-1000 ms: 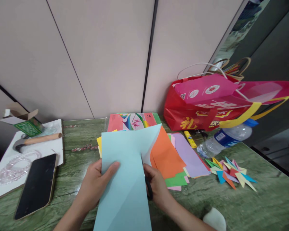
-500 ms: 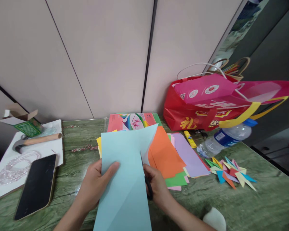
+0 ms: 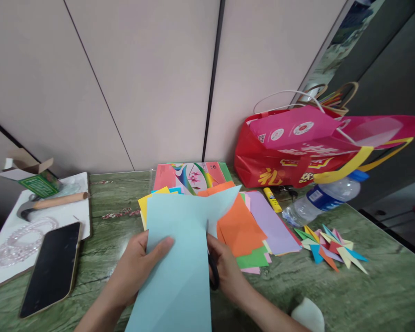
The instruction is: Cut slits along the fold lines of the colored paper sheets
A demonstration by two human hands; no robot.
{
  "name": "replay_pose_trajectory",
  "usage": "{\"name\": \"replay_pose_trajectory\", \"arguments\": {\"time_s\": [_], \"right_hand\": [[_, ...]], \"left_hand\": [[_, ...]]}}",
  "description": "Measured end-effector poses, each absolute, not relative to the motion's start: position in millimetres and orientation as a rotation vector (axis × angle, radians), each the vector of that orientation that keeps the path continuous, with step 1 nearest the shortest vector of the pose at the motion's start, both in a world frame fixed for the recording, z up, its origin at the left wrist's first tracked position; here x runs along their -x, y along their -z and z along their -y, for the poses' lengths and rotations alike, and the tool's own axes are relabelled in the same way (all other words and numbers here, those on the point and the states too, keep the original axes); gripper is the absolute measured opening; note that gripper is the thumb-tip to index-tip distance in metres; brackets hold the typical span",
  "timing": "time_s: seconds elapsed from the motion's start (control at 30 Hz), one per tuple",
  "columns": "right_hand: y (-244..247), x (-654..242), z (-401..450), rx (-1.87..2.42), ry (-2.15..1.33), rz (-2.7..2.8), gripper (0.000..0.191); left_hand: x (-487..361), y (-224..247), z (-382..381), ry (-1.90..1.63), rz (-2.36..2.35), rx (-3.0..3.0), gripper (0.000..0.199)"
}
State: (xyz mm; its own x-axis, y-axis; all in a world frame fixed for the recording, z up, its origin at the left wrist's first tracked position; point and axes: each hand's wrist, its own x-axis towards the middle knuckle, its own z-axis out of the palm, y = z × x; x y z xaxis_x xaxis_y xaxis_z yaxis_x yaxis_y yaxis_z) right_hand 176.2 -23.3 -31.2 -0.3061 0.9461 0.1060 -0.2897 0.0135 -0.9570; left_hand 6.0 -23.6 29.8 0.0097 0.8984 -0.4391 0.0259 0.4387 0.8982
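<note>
L hand [image 3: 138, 265] pinches lt-blue paper [image 3: 174, 267] by its L edge; R hand [image 3: 227, 267] grips blk scissors [image 3: 213, 272], blades at the slit on the paper's R side. Paper's up in front of orange sheets [image 3: 242, 230]; purple sheets [image 3: 268, 226] to R, then bottle [image 3: 332, 196]. Phone [image 3: 51, 269] + hammer [image 3: 57, 201] well L on grn table [image 3: 107, 240].

green marbled table [image 3: 376, 297] | white board [image 3: 71, 213] | coloured sheets [image 3: 242, 226] | red bag [image 3: 280, 161] | yellow tube [image 3: 272, 199] | plastic bottle [image 3: 323, 200] | folded paper pieces [image 3: 332, 249]

A phone [image 3: 51, 269] and a hammer [image 3: 60, 201] are lying on the left; a red bag [image 3: 275, 162] is standing far right.
</note>
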Motion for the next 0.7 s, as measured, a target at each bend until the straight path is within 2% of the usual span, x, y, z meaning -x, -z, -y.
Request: {"name": "replay_pose_trajectory", "arguments": {"time_s": [0.13,0.33,0.7], "right_hand": [[22.1,-175.4,24.5,0.741,-1.519,1.213,0.035],[33.1,-173.4,22.9,0.76,-1.513,1.175,0.031],[41.1,-177.7,22.7,0.839,-1.385,1.311,0.037]], "left_hand": [[-6.5,-31.4,23.8,-0.825,-1.371,-0.873,0.031],[-8.0,-31.5,22.8,-0.799,-1.354,-0.813,0.033],[-7.8,-35.9,24.8,-0.817,-1.343,-0.775,0.027]]}}
